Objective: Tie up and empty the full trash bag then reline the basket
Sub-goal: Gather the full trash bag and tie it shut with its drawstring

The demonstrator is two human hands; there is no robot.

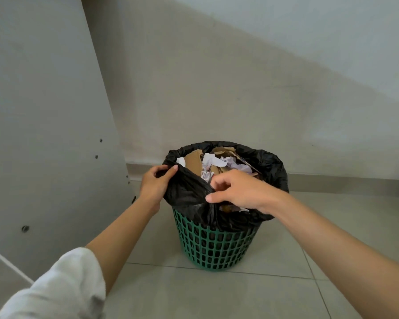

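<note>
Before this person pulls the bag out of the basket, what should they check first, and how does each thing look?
1. The left hand grips the bag by its edge: ok.
2. The right hand pinches the near edge: ok.
3. The bag's edge is freed all round the basket: not ok, the far and right sides are folded over the rim.
4. The cardboard and paper sit low enough to tie over: cannot tell, they reach the top.
5. The basket stands upright on the floor: ok.
6. The bag is free of tears: cannot tell.
</note>
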